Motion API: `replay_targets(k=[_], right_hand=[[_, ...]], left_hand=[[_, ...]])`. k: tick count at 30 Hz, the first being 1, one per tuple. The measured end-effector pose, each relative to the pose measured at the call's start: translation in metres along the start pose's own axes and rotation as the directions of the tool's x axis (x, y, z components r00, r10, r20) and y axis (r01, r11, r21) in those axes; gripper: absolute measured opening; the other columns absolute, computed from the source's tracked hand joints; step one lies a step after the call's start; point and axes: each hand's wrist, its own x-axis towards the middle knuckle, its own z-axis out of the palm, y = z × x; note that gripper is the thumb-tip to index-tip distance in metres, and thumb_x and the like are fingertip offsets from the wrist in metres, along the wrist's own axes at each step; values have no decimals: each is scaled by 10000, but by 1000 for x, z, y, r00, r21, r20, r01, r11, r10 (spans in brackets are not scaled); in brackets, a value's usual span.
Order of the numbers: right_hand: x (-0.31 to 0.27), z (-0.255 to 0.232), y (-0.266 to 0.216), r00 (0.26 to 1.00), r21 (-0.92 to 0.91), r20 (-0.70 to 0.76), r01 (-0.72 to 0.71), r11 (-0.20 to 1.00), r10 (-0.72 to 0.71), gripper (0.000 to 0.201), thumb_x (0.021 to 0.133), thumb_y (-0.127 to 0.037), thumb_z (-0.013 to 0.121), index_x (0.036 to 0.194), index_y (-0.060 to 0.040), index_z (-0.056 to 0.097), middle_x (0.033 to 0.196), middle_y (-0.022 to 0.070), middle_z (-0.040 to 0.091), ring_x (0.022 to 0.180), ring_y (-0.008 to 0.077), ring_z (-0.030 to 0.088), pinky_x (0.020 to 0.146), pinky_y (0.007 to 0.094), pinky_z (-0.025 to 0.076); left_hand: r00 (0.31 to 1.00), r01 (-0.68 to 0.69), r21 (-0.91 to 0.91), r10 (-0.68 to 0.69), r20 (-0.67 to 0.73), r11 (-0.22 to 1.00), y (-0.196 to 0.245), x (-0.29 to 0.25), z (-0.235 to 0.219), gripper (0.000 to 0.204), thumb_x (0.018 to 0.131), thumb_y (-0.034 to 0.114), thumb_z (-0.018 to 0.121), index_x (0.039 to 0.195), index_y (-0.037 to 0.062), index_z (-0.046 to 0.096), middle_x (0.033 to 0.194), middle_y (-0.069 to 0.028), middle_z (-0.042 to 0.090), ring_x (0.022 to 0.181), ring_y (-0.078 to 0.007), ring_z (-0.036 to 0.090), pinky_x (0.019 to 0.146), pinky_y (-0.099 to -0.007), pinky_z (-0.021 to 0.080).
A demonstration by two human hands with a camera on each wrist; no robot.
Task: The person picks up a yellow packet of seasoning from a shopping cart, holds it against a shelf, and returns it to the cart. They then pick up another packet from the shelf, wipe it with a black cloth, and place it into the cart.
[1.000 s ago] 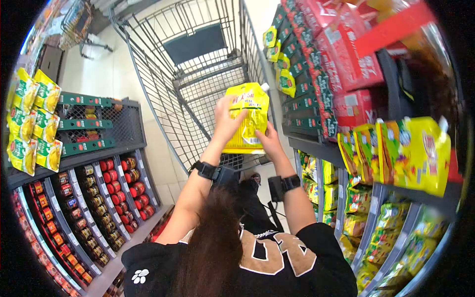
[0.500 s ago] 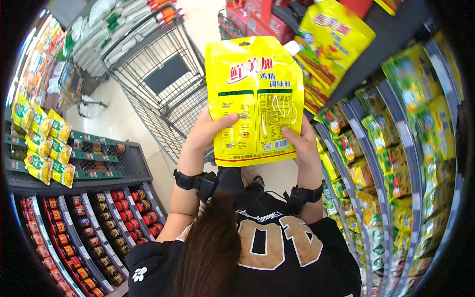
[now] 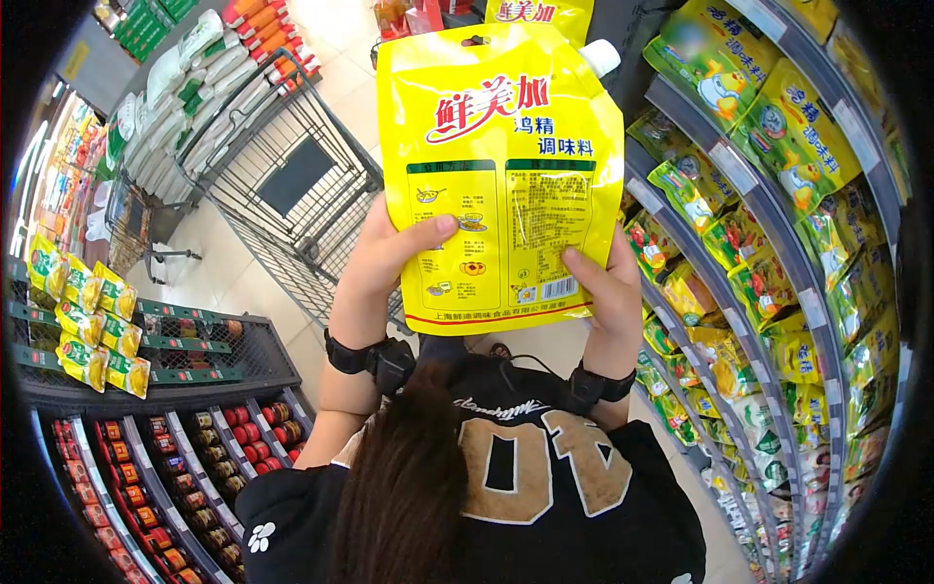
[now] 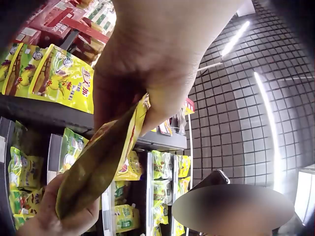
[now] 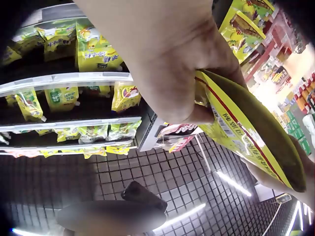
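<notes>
A yellow pouch with red lettering and a white cap (image 3: 501,185) is held upright in front of the chest, its printed panels facing the head camera. The left hand (image 3: 389,248) grips its left edge, thumb on the front. On the lower right edge the right hand (image 3: 608,282) grips it the same way. From the left wrist the pouch (image 4: 101,162) shows edge-on, with the left hand (image 4: 142,73) close above it. In the right wrist view the right hand (image 5: 182,73) pinches the pouch's bottom corner (image 5: 246,137).
A wire shopping cart (image 3: 282,185) stands ahead on the left. Shelves of yellow and green packets (image 3: 759,302) run along the right. A rack with jars (image 3: 146,487) and hanging yellow packets (image 3: 92,316) is at the left. White sacks (image 3: 180,88) are stacked beyond the cart.
The pouch has come up from over the cart, nearer the head camera, held in both hands. The view has turned right, so the cart sits further left and more right-hand shelving shows.
</notes>
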Motion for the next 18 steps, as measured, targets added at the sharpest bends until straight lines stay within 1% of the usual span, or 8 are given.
replay_targets(k=[7, 11, 13, 18], right_hand=[[-10, 4, -10, 998, -5, 10, 54, 999, -54, 490, 789, -18, 534, 1233, 16, 331, 1159, 97, 479, 1047, 165, 461, 894, 299, 347], [-14, 6, -16, 997, -38, 25, 73, 997, -72, 479, 798, -24, 524, 1233, 18, 328, 1164, 100, 473, 1052, 164, 456, 895, 296, 344], [-16, 9, -20, 996, -48, 20, 84, 995, -83, 476, 799, -26, 523, 1231, 20, 328, 1164, 100, 473, 1052, 163, 455, 894, 294, 343], [-23, 13, -26, 995, -75, 2, 102, 992, -103, 468, 801, -26, 522, 1225, 28, 331, 1161, 99, 472, 1052, 157, 450, 893, 288, 340]], left_hand=[[999, -50, -1, 50, 12, 999, 2, -3, 12, 419, 725, 96, 610, 1093, -26, 451, 994, -125, 578, 852, -174, 581, 738, -289, 470], [999, -27, -12, 27, 37, 1000, 2, -4, 12, 419, 725, 97, 608, 1093, -26, 452, 1003, -125, 573, 864, -178, 577, 745, -289, 467], [998, -54, -20, 54, 39, 998, 2, -4, 14, 422, 721, 99, 610, 1092, -27, 452, 1008, -128, 572, 866, -182, 577, 744, -290, 467], [997, -61, -30, 62, 40, 998, 3, -5, 19, 441, 711, 111, 618, 1094, -29, 450, 1011, -135, 570, 867, -185, 576, 742, -291, 465]])
